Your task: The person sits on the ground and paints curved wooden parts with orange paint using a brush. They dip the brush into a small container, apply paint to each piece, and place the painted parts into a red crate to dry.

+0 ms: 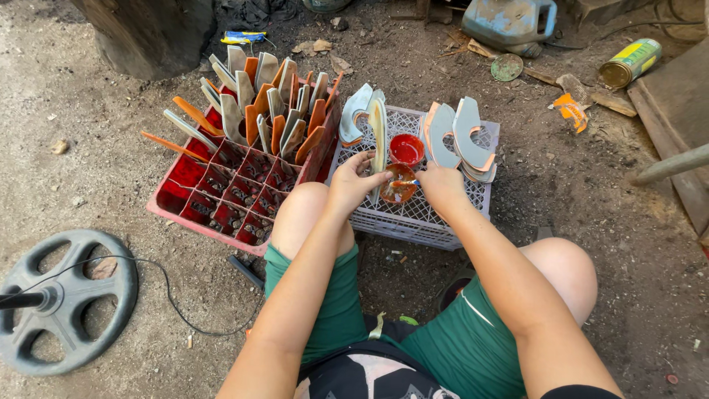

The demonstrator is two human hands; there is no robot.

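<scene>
Your knees frame the work, green shorts at the bottom of the view, both forearms stretched forward over a grey crate [413, 214] turned upside down on the dirt. Your left hand [353, 181] pinches a long curved blade [377, 133] near its lower end, fingers closed on it, holding it upright against the crate top. Your right hand [442, 185] is closed around what looks like a small brush, its tip at a shallow dish [399, 185] of orange-red paint; the brush itself is mostly hidden, so you cannot be sure of its shape. A red cup [406, 149] sits just behind the dish. By my reading you are at the loading stage, picking up paint before coating the blade's edge; the next stroke calls for a steady left pinch and a light, even drag along the curve so nothing drips. Both wrists are bent down, elbows out past your knees. Finished curved pieces [461, 140] lean at the crate's right, and a red crate [236, 185] to the left holds many more, orange-edged, standing in its compartments.
</scene>
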